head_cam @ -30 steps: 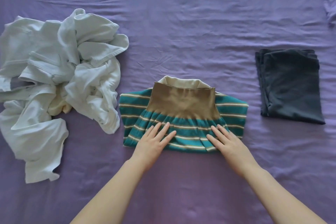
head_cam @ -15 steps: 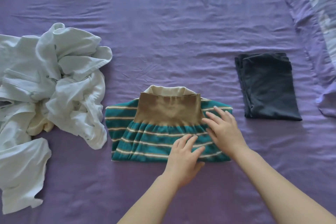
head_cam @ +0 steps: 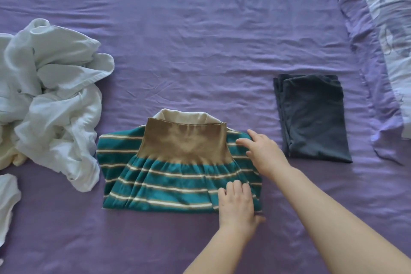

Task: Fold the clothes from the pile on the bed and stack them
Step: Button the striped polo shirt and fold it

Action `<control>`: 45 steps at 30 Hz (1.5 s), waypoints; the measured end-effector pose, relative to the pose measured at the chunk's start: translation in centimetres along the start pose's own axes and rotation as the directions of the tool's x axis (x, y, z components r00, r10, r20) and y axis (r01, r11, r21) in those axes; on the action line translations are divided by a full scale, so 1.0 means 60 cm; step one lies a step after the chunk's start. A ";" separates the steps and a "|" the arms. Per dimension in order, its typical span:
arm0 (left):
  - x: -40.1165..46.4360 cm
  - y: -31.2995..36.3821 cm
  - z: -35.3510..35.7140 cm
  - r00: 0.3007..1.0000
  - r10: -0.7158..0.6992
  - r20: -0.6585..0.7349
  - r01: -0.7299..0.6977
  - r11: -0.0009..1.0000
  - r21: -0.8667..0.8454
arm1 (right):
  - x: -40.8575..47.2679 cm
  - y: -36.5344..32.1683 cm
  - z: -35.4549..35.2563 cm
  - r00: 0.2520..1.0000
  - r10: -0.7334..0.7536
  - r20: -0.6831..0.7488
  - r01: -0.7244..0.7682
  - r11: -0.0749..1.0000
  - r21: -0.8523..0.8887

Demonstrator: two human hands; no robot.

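Three lots of clothing lie across the purple bed (head_cam: 200,40) before us. At the far left we see the pile (head_cam: 51,104), a crumpled heap of white garments with a pale yellow piece showing at its lower left edge. Just beside it, in the middle, lies the striped top (head_cam: 160,176), teal with cream and tan stripes, folded into a rough rectangle with its brown band and cream collar toward the far side.

Our left hand (head_cam: 236,203) sits at the top's near right corner, fingers bent over the fabric and the thumb at the hem against the bed; we cannot tell whether it pinches the cloth or only presses it. Our right hand (head_cam: 263,153) rests on the top's right edge, its fingers loosely spread and pointing left toward the brown band, holding nothing.

Right of the hands, apart from the top, lies the folded dark garment (head_cam: 311,118). At the far right edge we see a patterned pillow (head_cam: 382,18).
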State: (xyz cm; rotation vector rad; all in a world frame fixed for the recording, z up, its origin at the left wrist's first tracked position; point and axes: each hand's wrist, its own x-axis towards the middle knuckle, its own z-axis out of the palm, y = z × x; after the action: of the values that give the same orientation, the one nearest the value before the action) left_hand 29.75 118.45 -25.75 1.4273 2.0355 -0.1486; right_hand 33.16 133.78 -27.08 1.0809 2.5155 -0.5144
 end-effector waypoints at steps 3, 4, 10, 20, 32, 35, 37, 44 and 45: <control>0.012 0.012 -0.011 0.991 0.077 -0.112 -0.074 0.997 0.033 | -0.003 -0.006 -0.004 0.999 -0.006 -0.040 0.006 1.000 0.004; 0.013 0.012 -0.017 0.980 0.109 -0.165 -0.102 0.994 0.045 | -0.002 -0.005 -0.010 0.999 -0.019 -0.048 0.020 1.000 0.015; -0.010 -0.034 -0.043 0.968 0.105 -0.226 -0.166 0.948 -0.273 | -0.004 -0.011 -0.063 0.999 -0.023 -0.027 0.030 0.955 0.294; -0.068 -0.218 -0.088 0.990 -0.143 0.011 0.103 0.652 -0.751 | 0.036 -0.140 -0.139 0.982 -0.075 0.175 -0.064 0.734 0.676; -0.147 -0.425 -0.116 0.992 -0.125 -0.035 0.021 0.420 -0.907 | 0.092 -0.349 -0.106 0.949 -0.291 0.119 0.222 0.888 0.403; -0.155 -0.473 -0.122 0.989 -0.125 -0.073 -0.008 0.455 -0.890 | 0.114 -0.400 -0.103 0.964 -0.265 -0.021 0.253 0.891 0.377; -0.157 -0.498 -0.122 0.988 -0.136 -0.076 -0.003 0.475 -0.880 | 0.130 -0.430 -0.099 0.979 -0.198 -0.054 0.202 0.884 0.421; -0.147 -0.539 -0.101 0.977 -0.213 -0.007 0.093 0.454 -0.886 | 0.146 -0.476 -0.064 0.988 -0.124 -0.089 0.151 0.890 0.431; -0.145 -0.539 -0.100 0.979 -0.201 0.020 0.110 0.447 -0.888 | 0.144 -0.468 -0.056 0.986 -0.147 -0.081 0.167 0.918 0.359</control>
State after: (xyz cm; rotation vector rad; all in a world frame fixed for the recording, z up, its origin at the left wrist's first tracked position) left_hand 0.56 100.96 -24.57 0.5460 1.8052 0.8362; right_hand 6.14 122.58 -22.82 1.0273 2.6310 -1.0476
